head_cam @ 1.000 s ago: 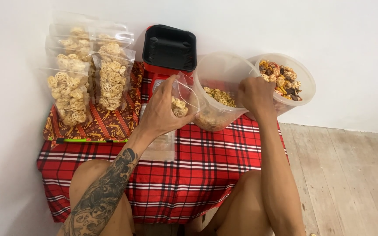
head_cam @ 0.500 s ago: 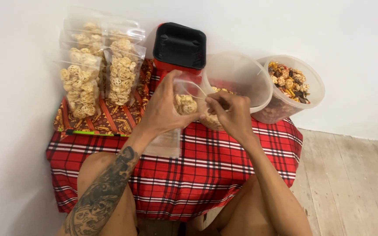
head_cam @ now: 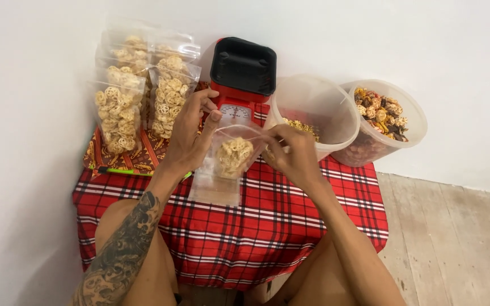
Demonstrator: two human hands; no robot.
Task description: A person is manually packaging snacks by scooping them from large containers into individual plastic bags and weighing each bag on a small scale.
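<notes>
**One more bag on the go, four already stacked**

I had my left hand pinching the left edge of a small clear bag, and my right hand gripped the opposite side of its mouth, holding it open between them just above the red tartan cloth. Only a small clump of pale wheel-shaped crackers sat in it, so by my reckoning that one was barely started and a long way from sealing.

Up at ten o'clock from the bag, a pile of filled bags leaned against the wall, clear and rectangular, each well stocked with the same pale wheels; I counted about four, though the back ones overlapped. That part looked done.

At twelve o'clock stood a red kitchen scale with a black square tray on top; its dial was too small to make out. At two o'clock sat a clear round tub with a shallow layer of crackers left at the bottom, and beyond it at three o'clock a second tub, holding a mixed brown, yellow and dark snack. A green pen lay at nine o'clock.
</notes>
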